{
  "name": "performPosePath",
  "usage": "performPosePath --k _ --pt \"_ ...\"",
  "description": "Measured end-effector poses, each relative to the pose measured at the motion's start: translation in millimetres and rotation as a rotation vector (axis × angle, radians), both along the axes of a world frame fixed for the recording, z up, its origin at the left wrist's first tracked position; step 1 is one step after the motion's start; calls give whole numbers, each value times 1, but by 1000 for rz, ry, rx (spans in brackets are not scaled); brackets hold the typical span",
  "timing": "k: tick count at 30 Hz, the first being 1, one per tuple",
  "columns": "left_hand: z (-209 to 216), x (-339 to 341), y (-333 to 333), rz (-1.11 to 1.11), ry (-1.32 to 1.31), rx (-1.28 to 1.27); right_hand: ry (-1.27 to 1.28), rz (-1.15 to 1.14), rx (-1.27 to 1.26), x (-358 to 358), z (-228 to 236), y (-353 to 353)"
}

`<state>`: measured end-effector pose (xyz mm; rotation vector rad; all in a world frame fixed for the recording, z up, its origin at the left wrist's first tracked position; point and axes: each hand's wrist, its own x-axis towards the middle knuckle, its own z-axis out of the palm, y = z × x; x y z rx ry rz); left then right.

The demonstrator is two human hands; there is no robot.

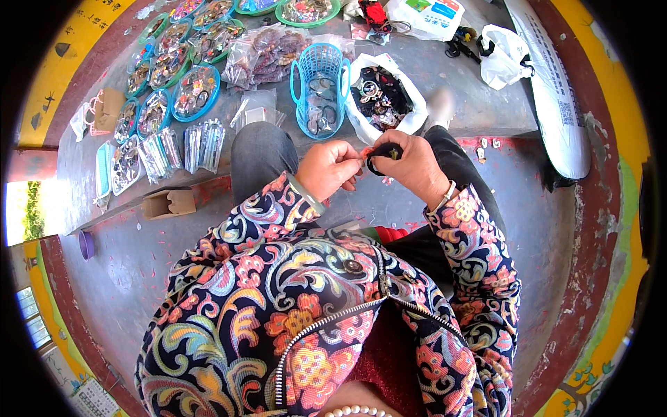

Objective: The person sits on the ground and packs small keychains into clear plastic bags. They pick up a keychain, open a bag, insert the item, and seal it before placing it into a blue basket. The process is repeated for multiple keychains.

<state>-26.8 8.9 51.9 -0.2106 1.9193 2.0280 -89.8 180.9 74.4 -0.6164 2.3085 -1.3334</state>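
Observation:
My right hand (417,169) is closed on a black hair tie (379,164), a dark loop with a small reddish-orange piece on its left side. Thumb and forefinger of my left hand (326,168) are pinched together against that orange end; what lies between these fingertips is too small to make out. Both hands are held up in front of my knees. Just beyond them stands a white plastic bag (408,119), its top spread wide around many black hair ties with small ornaments. Left of the bag is a blue plastic basket (301,104) with a few looped hair ties in it.
Round trays (194,119) of small accessories crowd the ledge at the far left, with packaged pens (203,146) in front. A cardboard box (169,204) sits lower left. White bags (501,59) lie far right, beside a long silvery-white panel (559,111).

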Motion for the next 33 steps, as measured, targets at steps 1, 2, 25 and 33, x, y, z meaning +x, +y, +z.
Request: performPosePath --k 1,2,25,33 --pt "-1 0 0 3 -8 3 84 0 15 2 0 -1" --pt "-1 0 1 6 -17 5 168 -1 29 3 0 -1" --pt "-6 -3 -1 103 -278 188 168 -3 -17 8 12 -2" --pt "-5 -2 3 100 -268 192 144 -92 -76 11 7 -4"
